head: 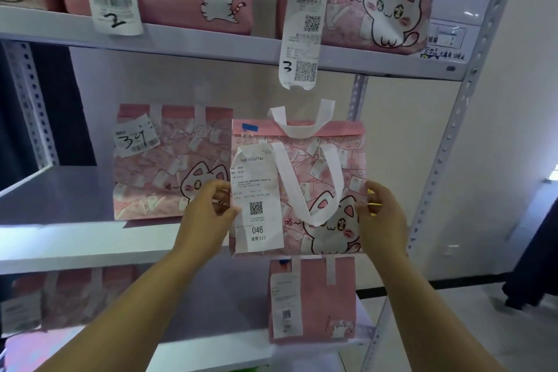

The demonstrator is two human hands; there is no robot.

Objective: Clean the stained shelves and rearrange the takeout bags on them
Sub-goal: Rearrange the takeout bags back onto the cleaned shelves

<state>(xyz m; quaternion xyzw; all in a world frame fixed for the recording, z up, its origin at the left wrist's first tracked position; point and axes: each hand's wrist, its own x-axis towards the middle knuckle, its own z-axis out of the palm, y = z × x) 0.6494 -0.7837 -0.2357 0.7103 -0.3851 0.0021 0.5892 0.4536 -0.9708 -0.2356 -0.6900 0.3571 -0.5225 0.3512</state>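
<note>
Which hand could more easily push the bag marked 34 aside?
Probably the left hand: it is right in front of the 34 bag, while the right hand grips the far edge of the held bag, away from it.

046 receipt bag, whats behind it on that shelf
Behind the 046 receipt bag, held by the left hand and right hand, stands another pink cat bag labelled 34; its right edge is covered. Whatever sits on the shelf directly behind is hidden.

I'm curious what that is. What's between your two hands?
A pink takeout bag with a cartoon cat, gripped at its side edges by the left hand and right hand. A white receipt hangs on its front. The head view shows this.
</note>
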